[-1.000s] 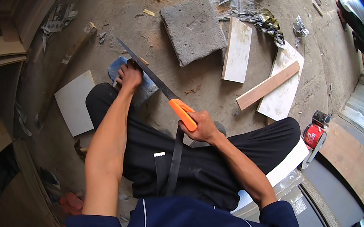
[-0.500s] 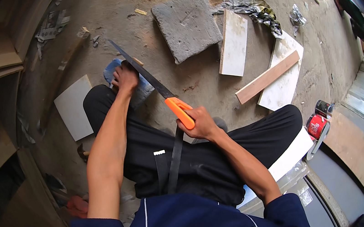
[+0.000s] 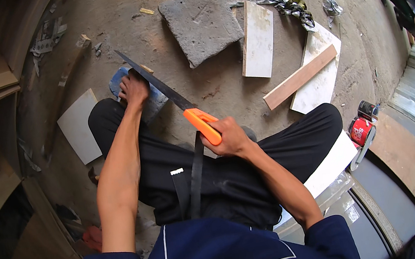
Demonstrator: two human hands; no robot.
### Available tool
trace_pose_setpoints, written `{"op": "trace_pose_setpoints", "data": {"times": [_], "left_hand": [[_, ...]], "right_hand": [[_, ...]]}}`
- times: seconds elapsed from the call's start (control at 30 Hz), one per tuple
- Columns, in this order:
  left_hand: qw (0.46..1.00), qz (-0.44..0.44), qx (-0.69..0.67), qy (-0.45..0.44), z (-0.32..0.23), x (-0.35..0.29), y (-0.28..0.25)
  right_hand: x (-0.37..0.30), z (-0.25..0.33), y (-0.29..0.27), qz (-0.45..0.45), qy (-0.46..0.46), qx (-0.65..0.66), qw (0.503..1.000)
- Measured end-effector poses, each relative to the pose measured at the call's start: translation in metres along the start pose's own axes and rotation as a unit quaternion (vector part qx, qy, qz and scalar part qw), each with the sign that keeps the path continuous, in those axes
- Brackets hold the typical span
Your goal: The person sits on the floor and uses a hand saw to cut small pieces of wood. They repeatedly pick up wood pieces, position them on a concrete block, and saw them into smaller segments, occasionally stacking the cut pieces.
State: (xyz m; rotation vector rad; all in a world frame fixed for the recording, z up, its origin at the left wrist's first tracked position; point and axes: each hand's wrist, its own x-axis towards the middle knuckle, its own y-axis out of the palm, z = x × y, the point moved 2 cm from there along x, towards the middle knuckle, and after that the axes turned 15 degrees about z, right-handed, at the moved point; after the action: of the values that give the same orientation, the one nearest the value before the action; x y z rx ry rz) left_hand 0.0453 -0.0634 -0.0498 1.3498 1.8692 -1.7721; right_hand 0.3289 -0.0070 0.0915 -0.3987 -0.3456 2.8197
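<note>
My right hand is wrapped round the orange handle of a handsaw. The long dark blade slants up and left, its tip beyond my left hand. Beside the blade, my left hand is closed, fingers curled, on a small piece of wood whose pale end shows past the blade. Most of that piece is hidden by my hand and the saw. Underneath lies a blue-and-grey block on the floor by my left knee. Whether the teeth touch the wood cannot be seen.
A grey concrete slab lies ahead. White boards and a reddish wood strip lie to the right, near crumpled plastic. A red-and-black belt sander stands by my right knee; another white board lies left.
The saw has drawn back slightly toward me along its length. My left hand stays on the wood. The whole view has shifted a little.
</note>
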Motion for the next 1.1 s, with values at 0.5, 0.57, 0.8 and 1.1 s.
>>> {"op": "trace_pose_setpoints", "data": {"times": [0.5, 0.57, 0.8, 1.1], "left_hand": [[0.999, -0.015, 0.035, 0.006, -0.001, -0.002, 0.002], [0.999, -0.013, 0.045, 0.014, -0.002, -0.005, 0.01], [0.999, -0.014, 0.028, 0.016, -0.002, -0.004, 0.004], [1.0, 0.0, 0.012, -0.001, -0.001, -0.003, 0.003]], "right_hand": [[0.009, 0.005, -0.003, 0.023, 0.05, -0.016, 0.998], [0.014, 0.003, 0.003, 0.018, 0.045, -0.03, 0.998], [0.009, 0.006, 0.001, 0.006, 0.005, -0.001, 1.0], [0.025, 0.005, 0.015, 0.004, 0.065, 0.029, 0.997]]}}
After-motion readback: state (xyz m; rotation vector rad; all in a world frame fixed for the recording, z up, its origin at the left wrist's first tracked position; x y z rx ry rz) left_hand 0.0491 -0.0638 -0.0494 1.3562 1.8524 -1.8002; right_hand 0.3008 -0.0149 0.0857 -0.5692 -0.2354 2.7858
